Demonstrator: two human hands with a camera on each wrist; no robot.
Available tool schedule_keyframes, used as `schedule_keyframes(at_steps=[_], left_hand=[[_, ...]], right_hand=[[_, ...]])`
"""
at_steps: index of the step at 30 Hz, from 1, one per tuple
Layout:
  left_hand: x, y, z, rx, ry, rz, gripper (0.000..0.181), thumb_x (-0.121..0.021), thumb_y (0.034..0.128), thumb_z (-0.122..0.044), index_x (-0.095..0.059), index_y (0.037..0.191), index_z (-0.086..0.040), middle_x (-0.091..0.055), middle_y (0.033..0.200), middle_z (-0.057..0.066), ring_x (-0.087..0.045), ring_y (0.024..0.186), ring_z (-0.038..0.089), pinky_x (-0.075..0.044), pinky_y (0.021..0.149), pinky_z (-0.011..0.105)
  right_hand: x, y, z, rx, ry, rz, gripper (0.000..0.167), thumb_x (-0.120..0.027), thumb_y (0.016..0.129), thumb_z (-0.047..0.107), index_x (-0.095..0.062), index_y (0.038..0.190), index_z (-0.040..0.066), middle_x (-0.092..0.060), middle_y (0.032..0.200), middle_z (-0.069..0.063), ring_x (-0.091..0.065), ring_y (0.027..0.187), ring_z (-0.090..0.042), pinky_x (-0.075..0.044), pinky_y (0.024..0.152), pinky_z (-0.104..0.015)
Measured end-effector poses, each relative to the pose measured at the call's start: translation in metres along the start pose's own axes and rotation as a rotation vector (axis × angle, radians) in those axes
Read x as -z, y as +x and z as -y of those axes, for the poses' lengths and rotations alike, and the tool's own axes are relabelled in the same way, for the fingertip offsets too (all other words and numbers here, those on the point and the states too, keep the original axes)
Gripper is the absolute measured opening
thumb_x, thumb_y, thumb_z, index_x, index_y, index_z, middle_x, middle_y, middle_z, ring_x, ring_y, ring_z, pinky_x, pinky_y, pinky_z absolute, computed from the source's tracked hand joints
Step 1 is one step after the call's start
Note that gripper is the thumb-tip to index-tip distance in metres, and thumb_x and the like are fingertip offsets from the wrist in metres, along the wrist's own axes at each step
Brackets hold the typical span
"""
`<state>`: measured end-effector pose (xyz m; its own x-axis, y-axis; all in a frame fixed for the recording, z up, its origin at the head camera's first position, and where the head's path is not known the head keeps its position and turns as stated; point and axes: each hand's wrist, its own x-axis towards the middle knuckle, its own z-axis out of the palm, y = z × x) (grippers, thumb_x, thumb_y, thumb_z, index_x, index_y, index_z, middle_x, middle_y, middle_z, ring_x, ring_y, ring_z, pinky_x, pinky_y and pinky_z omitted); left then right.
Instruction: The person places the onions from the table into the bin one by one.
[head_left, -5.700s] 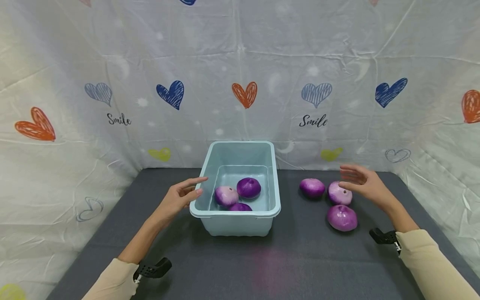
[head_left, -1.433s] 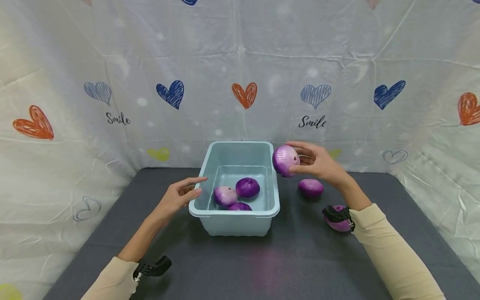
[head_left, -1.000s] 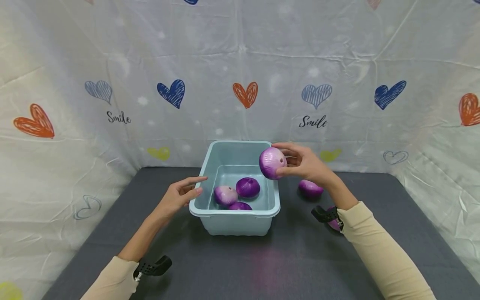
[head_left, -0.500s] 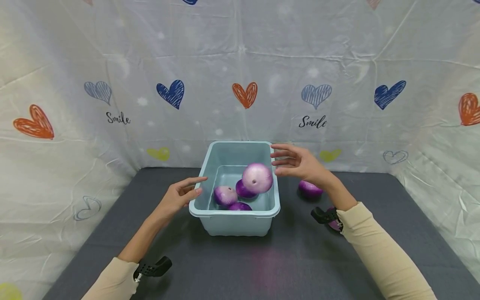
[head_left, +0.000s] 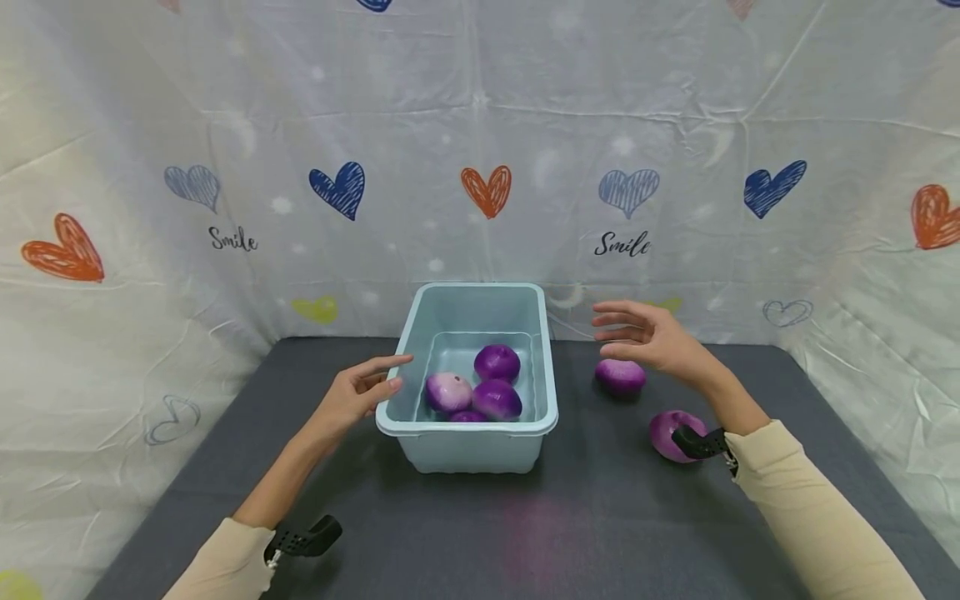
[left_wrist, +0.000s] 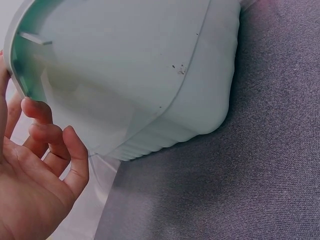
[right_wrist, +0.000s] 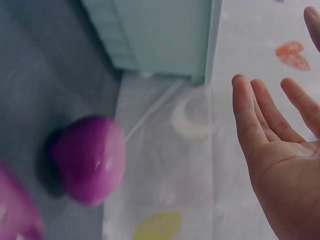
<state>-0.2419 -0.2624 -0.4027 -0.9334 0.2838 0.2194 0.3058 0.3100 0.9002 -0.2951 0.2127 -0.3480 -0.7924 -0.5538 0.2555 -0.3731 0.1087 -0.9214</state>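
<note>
Several purple onions (head_left: 497, 363) lie in a light blue plastic tub (head_left: 480, 429). My left hand (head_left: 365, 390) rests at the tub's left rim, index finger and thumb reaching over it; in the left wrist view its other fingers bend loosely beside the outer wall. My right hand (head_left: 645, 333) hovers with spread fingers, holding nothing, just above and behind one onion (head_left: 620, 379) on the table. Another onion (head_left: 672, 435) sits nearer, partly covered by the right wrist's black strap. In the right wrist view the palm (right_wrist: 290, 175) is bare, apart from the onion (right_wrist: 92, 160).
Dark grey cloth covers the table (head_left: 480, 533). A white curtain (head_left: 555, 150) printed with hearts hangs right behind the tub and along both sides. Black straps (head_left: 303, 537) sit at both wrists.
My right hand carried a pale purple onion from the table's right over the tub and let it drop in, then moved back right. The left hand stayed at the rim.
</note>
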Motion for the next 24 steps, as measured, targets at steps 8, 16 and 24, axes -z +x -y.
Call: schedule_keyframes(at_steps=[8,16,24], left_hand=[[0.0,0.001,0.001,0.002,0.001,-0.012,0.042,-0.063,0.1033,-0.021,-0.059,0.144,-0.011,-0.057,0.141,0.015,-0.059,0.103,0.019,-0.044,0.066,0.038],[0.0,0.0,0.001,0.001,-0.004,0.002,0.043,-0.062,0.1038,-0.022,-0.058,0.145,-0.012,-0.056,0.141,0.015,-0.059,0.107,0.021,-0.046,0.068,0.037],[-0.001,-0.001,0.0,0.005,-0.01,0.002,0.043,-0.063,0.1035,-0.021,-0.058,0.145,-0.011,-0.056,0.142,0.015,-0.059,0.108,0.024,-0.046,0.069,0.038]], right_hand=[[0.023,-0.028,-0.019,-0.036,-0.058,-0.028,0.058,-0.069,0.098,0.005,-0.045,0.151,0.002,-0.052,0.142,-0.022,-0.05,0.129,-0.042,-0.05,0.094,-0.035],[0.036,-0.058,-0.032,-0.112,-0.103,-0.085,0.058,-0.069,0.1,0.013,-0.045,0.152,0.007,-0.052,0.144,-0.019,-0.048,0.131,-0.044,-0.049,0.094,-0.032],[0.045,-0.086,-0.05,-0.115,-0.145,-0.099,0.058,-0.068,0.1,0.01,-0.043,0.151,0.0,-0.048,0.146,-0.024,-0.049,0.13,-0.043,-0.05,0.093,-0.032]])
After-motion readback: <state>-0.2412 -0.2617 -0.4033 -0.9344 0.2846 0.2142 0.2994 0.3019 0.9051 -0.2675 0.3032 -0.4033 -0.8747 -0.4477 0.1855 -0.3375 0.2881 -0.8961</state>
